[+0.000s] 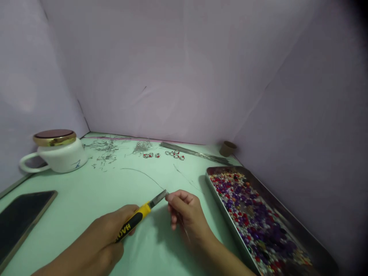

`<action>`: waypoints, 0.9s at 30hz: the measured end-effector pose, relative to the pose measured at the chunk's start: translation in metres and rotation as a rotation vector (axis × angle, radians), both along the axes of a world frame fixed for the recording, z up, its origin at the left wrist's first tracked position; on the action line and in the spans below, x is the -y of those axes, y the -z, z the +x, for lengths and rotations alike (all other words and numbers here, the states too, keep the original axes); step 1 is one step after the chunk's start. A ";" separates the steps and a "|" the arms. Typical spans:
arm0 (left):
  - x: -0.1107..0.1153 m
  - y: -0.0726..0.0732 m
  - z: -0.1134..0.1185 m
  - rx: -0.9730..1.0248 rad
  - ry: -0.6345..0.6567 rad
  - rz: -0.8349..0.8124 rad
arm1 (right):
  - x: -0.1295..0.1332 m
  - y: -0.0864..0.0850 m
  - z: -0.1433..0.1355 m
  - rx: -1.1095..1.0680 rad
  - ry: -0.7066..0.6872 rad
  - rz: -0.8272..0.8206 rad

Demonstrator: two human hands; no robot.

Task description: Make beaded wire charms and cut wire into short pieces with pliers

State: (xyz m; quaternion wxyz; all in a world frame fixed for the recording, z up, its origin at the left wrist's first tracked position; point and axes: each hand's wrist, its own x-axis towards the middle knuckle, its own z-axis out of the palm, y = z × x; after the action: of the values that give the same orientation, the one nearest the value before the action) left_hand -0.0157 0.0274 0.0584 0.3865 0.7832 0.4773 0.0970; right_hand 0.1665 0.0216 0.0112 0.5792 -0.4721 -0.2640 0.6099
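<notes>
My left hand (110, 232) is closed around the yellow and black handle of a pair of pliers (138, 217), seen nearly edge-on. Their metal jaws point up and to the right, and the tip meets the end of a thin wire (143, 173). With thumb and fingertips, my right hand (186, 212) pinches the wire right beside the jaws. From there the wire curves away to the upper left over the pale green tabletop (86, 195). Whatever small piece lies between my right fingertips is mostly hidden.
A metal tray (230, 218) of mixed beads stands at right. Behind are a bundle of straight wires (195, 152), small red-beaded wire pieces (174, 154), wire scraps (105, 147) and a brown cup (228, 148). A lidded white mug (64, 155) and a phone (21, 218) are at left.
</notes>
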 end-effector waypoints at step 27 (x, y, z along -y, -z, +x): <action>0.008 0.022 0.003 -0.136 -0.056 -0.041 | 0.004 -0.001 -0.007 0.433 0.048 -0.005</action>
State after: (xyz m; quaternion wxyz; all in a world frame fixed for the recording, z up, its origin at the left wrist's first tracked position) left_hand -0.0126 0.0198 0.0366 0.3664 0.7663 0.5260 0.0446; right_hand 0.1596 0.0177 0.0120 0.5221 -0.5995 -0.3697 0.4810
